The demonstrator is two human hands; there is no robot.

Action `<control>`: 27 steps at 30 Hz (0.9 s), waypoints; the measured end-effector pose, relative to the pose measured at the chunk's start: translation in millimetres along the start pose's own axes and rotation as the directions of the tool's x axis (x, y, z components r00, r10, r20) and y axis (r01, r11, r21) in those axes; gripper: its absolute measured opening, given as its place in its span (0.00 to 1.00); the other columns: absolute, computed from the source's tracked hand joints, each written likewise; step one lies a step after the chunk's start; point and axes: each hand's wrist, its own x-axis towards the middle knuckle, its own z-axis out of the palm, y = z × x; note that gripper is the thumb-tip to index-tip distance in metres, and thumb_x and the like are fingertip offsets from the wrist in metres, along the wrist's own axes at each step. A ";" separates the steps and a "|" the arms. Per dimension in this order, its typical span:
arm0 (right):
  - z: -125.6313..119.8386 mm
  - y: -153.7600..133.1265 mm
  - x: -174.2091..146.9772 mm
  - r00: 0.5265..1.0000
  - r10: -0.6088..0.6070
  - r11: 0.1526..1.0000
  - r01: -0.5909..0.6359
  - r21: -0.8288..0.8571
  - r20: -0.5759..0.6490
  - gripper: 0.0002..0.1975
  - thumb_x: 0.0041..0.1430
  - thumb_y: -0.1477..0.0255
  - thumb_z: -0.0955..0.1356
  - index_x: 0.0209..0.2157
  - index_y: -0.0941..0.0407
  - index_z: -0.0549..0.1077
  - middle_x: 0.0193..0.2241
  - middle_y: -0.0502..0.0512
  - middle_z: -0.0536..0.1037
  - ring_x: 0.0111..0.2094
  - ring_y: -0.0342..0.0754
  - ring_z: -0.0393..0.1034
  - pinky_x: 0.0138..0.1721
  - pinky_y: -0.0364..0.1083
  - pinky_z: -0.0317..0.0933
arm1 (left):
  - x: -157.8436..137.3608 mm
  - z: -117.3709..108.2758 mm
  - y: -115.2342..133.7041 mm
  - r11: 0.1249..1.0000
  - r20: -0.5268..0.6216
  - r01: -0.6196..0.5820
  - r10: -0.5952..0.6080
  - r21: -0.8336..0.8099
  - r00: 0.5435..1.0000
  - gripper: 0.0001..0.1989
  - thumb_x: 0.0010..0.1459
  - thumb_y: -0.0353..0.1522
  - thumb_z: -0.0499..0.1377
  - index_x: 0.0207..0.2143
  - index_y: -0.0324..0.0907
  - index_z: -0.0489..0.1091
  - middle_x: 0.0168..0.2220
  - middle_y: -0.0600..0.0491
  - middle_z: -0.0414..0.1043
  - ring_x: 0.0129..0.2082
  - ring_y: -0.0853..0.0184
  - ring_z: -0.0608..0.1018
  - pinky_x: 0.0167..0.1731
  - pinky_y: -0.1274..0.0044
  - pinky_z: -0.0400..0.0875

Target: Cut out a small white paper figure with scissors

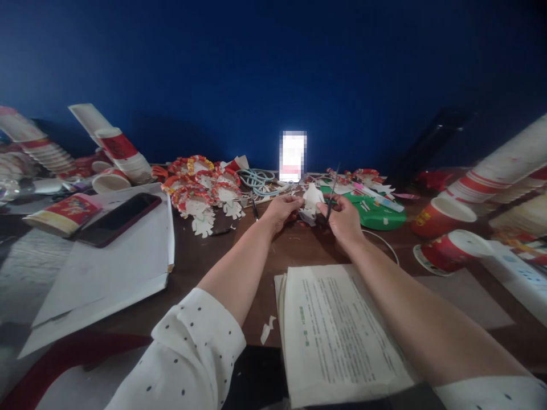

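Note:
Between my hands, near the middle of the table, is a white paper cutout. My left hand pinches its left edge between thumb and fingers. In my right hand is a pair of dark scissors, blades pointing up and away, close beside the paper's right side. The right fingers are wrapped round the handles, which are mostly hidden. A smaller pale scrap hangs or lies just below the cutout; I cannot tell whether it is attached. A green piece lies just right of my right hand.
Red-and-white paper-cup crafts pile up at the back left. A lit screen stands against the blue wall. Printed pages lie in front; a phone rests on white sheets at left. Red cups stand at right.

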 end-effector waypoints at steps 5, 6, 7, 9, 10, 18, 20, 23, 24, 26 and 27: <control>-1.7 -6.0 -1.1 0.987 -0.116 0.991 0.107 -0.084 -0.114 0.28 0.45 0.53 0.77 0.45 0.56 0.78 0.24 0.49 0.76 0.28 0.48 0.71 0.30 0.46 0.65 | -0.9 0.8 3.2 0.997 -0.137 -0.062 0.067 0.047 0.988 0.06 0.52 0.28 0.70 0.28 0.38 0.75 0.24 0.55 0.74 0.20 0.77 0.70 0.21 0.84 0.60; -1.3 -7.8 -2.7 0.988 -0.124 0.991 0.118 -0.071 -0.095 0.27 0.46 0.53 0.77 0.44 0.55 0.78 0.23 0.48 0.75 0.28 0.48 0.71 0.30 0.46 0.65 | -1.3 1.0 4.5 0.997 -0.167 -0.071 0.075 0.032 0.983 0.05 0.53 0.28 0.69 0.28 0.38 0.75 0.23 0.56 0.73 0.20 0.78 0.69 0.22 0.84 0.60; -0.4 -9.6 -4.8 0.991 -0.126 0.991 0.123 -0.046 -0.050 0.26 0.46 0.52 0.77 0.42 0.55 0.78 0.23 0.48 0.75 0.27 0.48 0.71 0.30 0.46 0.66 | -1.5 1.2 5.7 0.997 -0.194 -0.078 0.079 0.014 0.978 0.04 0.53 0.27 0.68 0.28 0.38 0.75 0.23 0.57 0.72 0.20 0.78 0.68 0.22 0.84 0.60; 2.4 -12.2 -10.5 0.990 -0.085 0.996 0.085 0.005 0.115 0.25 0.45 0.51 0.77 0.39 0.54 0.79 0.23 0.49 0.76 0.25 0.48 0.71 0.29 0.47 0.66 | -1.1 1.0 7.6 0.995 -0.229 -0.095 0.087 -0.025 0.970 0.04 0.54 0.26 0.67 0.27 0.38 0.75 0.22 0.57 0.72 0.20 0.77 0.68 0.23 0.83 0.61; 4.1 -12.9 -13.6 0.977 -0.041 0.999 0.042 0.002 0.210 0.24 0.44 0.51 0.78 0.37 0.53 0.79 0.23 0.50 0.77 0.24 0.48 0.71 0.28 0.47 0.66 | -0.5 0.4 8.2 0.993 -0.243 -0.106 0.092 -0.043 0.966 0.05 0.54 0.26 0.67 0.27 0.39 0.75 0.23 0.57 0.72 0.21 0.77 0.69 0.24 0.83 0.62; 9.5 -12.7 -19.9 0.841 0.128 0.986 -0.052 -0.156 0.525 0.18 0.44 0.55 0.79 0.32 0.53 0.82 0.20 0.50 0.76 0.18 0.46 0.67 0.23 0.47 0.63 | 2.6 -4.0 10.6 0.965 -0.328 -0.206 0.144 -0.162 0.934 0.03 0.57 0.26 0.65 0.30 0.39 0.75 0.25 0.58 0.73 0.25 0.77 0.71 0.28 0.83 0.65; 8.9 -12.7 -18.1 0.834 0.126 0.986 -0.045 -0.161 0.537 0.18 0.44 0.55 0.79 0.31 0.53 0.82 0.19 0.51 0.76 0.18 0.46 0.67 0.22 0.47 0.63 | 1.7 -3.3 12.0 0.961 -0.335 -0.221 0.157 -0.165 0.929 0.02 0.56 0.26 0.66 0.30 0.38 0.75 0.25 0.58 0.72 0.24 0.77 0.70 0.29 0.83 0.64; 8.6 -12.0 -16.4 0.829 0.127 0.987 -0.048 -0.157 0.544 0.18 0.44 0.54 0.79 0.30 0.53 0.83 0.19 0.51 0.75 0.18 0.46 0.67 0.22 0.47 0.63 | 0.7 -2.2 13.6 0.961 -0.339 -0.230 0.167 -0.156 0.926 0.03 0.55 0.27 0.66 0.29 0.38 0.75 0.25 0.59 0.71 0.24 0.77 0.69 0.28 0.83 0.63; 8.5 -11.6 -16.2 0.833 0.125 0.987 -0.048 -0.156 0.539 0.17 0.44 0.55 0.79 0.30 0.53 0.83 0.19 0.51 0.75 0.18 0.45 0.67 0.22 0.47 0.63 | 0.6 -2.0 13.9 0.961 -0.344 -0.231 0.168 -0.153 0.924 0.03 0.55 0.27 0.66 0.29 0.38 0.75 0.24 0.59 0.71 0.24 0.77 0.69 0.28 0.83 0.63; 8.2 -10.6 -16.1 0.841 0.120 0.987 -0.043 -0.157 0.527 0.17 0.46 0.55 0.79 0.31 0.54 0.83 0.19 0.51 0.76 0.18 0.45 0.66 0.23 0.46 0.62 | 0.7 -1.7 14.0 0.961 -0.352 -0.235 0.171 -0.145 0.920 0.03 0.57 0.26 0.65 0.30 0.38 0.75 0.24 0.59 0.71 0.24 0.77 0.69 0.28 0.84 0.62; 7.8 -10.1 -16.1 0.843 0.119 0.987 -0.041 -0.157 0.525 0.17 0.46 0.56 0.79 0.31 0.54 0.83 0.19 0.51 0.76 0.18 0.45 0.66 0.23 0.46 0.62 | 0.9 -1.5 13.8 0.962 -0.351 -0.236 0.175 -0.140 0.920 0.03 0.57 0.26 0.64 0.30 0.38 0.75 0.24 0.59 0.71 0.24 0.77 0.69 0.28 0.84 0.62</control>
